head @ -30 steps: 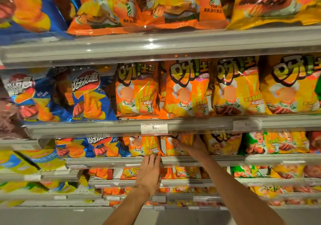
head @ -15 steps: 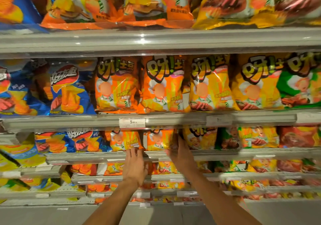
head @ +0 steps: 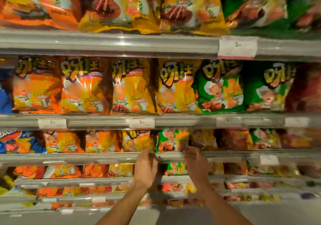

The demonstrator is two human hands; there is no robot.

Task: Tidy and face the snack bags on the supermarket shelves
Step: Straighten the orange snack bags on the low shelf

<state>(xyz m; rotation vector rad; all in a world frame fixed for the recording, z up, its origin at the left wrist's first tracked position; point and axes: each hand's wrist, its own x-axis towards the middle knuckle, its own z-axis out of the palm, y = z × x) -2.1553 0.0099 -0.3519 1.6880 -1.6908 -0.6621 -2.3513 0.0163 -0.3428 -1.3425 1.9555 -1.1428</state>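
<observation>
Supermarket shelves fill the frame. At lower centre, the left hand (head: pixel 145 168) and the right hand (head: pixel 197 164) hover with loose fingers, gripping nothing, before a green snack bag (head: pixel 167 140) on the third shelf (head: pixel 69 157). Probably this bag is next; it needs straightening.

Snack bags (head: pixel 175 87): thin plastic film, glossy, crinkled, white glare on creases. Upper-row bags (head: pixel 111 7): same shiny film, wrinkled. Shelf edge (head: pixel 104 41): smooth grey metal by look, fronted with clear plastic strip, bright highlights on it. Price tags (head: pixel 237 47): matt white paper behind clear strip. Lower shelf rails (head: pixel 69 157): same smooth grey finish, detail lost in blur.
</observation>
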